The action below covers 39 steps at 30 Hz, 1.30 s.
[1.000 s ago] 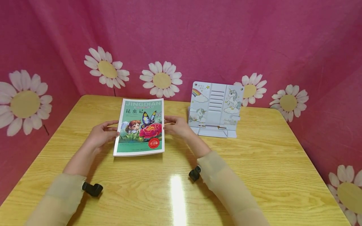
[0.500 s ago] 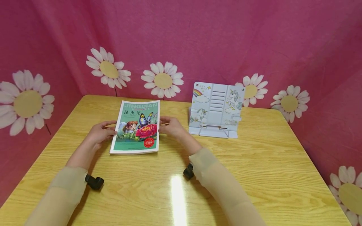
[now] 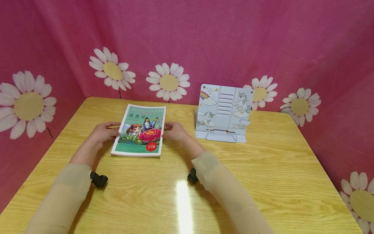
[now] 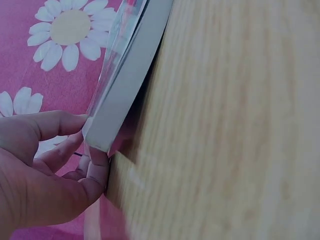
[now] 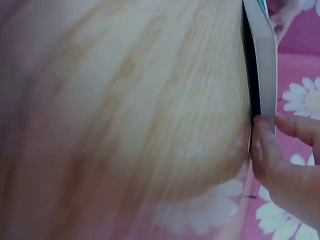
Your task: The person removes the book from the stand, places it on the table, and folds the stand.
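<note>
A green paperback book (image 3: 138, 143) with a butterfly, a red flower and a cartoon child on its cover lies face up at the back left of the table. My left hand (image 3: 103, 134) grips its left edge, and my right hand (image 3: 175, 132) grips its right edge. In the left wrist view, fingers of the left hand (image 4: 45, 172) reach under the book's thick page edge (image 4: 127, 75), with a dark gap below it. The right wrist view has the right hand (image 5: 292, 172) pinching the opposite edge, fingertips beneath the book (image 5: 269, 75) and a finger on top.
A white book stand (image 3: 223, 112) with unicorn and rainbow pictures stands upright at the back, right of the book. Behind the wooden table (image 3: 263, 182) hangs a pink curtain (image 3: 175, 32) with large daisies. A dark camera sits on each wrist, at the beige sleeves.
Both hands have moved the book to the left, and its near edge now lies slightly farther from me. The book stand has stayed in place.
</note>
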### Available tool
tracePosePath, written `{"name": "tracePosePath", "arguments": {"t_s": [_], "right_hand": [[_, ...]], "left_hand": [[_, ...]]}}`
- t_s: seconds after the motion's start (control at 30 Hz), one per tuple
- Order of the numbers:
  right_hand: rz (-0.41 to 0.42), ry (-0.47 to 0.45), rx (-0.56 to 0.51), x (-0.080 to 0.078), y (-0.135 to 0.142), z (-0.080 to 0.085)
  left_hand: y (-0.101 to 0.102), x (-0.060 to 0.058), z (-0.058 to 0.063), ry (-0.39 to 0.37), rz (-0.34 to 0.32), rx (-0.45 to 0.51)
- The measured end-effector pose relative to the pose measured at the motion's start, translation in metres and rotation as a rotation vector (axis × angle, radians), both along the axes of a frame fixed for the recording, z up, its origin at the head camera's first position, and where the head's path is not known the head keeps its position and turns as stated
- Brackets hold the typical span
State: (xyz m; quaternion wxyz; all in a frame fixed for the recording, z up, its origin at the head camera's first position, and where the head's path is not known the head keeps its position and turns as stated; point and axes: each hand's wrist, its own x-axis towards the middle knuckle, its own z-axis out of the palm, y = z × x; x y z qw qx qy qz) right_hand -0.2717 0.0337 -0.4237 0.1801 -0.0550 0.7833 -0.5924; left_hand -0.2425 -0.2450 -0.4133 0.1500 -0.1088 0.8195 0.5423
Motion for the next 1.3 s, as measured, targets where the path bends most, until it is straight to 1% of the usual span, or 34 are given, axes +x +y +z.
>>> {"name": "tracePosePath", "arguments": {"t_s": [0.13,0.23,0.37,0.6,0.7,0.83,1.07,1.17,1.3], "right_hand": [[-0.011,0.004,0.074,-0.001,-0.005,0.005],[-0.02,-0.001,0.084,-0.004,-0.006,0.006],[-0.016,0.026,0.133,-0.006,-0.008,0.007],[-0.013,0.065,0.269,-0.007,-0.012,0.011],[-0.004,0.1,0.336,-0.006,-0.014,0.011],[0.017,0.117,0.361,-0.006,-0.015,0.01],[0.103,0.077,0.324,-0.003,-0.014,0.012],[0.132,0.036,0.264,-0.002,-0.012,0.014],[0.142,-0.035,0.169,-0.001,-0.005,0.016]], "left_hand": [[-0.001,-0.004,0.0,0.014,-0.008,-0.032],[-0.002,-0.007,0.0,0.001,-0.02,-0.033],[-0.004,-0.011,0.0,-0.023,-0.045,-0.046],[-0.006,-0.016,0.004,-0.043,-0.097,-0.104],[-0.007,-0.018,0.003,-0.052,-0.103,-0.129],[-0.009,-0.019,0.003,-0.07,-0.106,-0.148],[-0.008,-0.02,0.004,-0.054,-0.123,-0.186],[-0.006,-0.02,0.004,-0.047,-0.124,-0.196],[-0.004,-0.018,0.006,-0.045,-0.123,-0.189]]}}
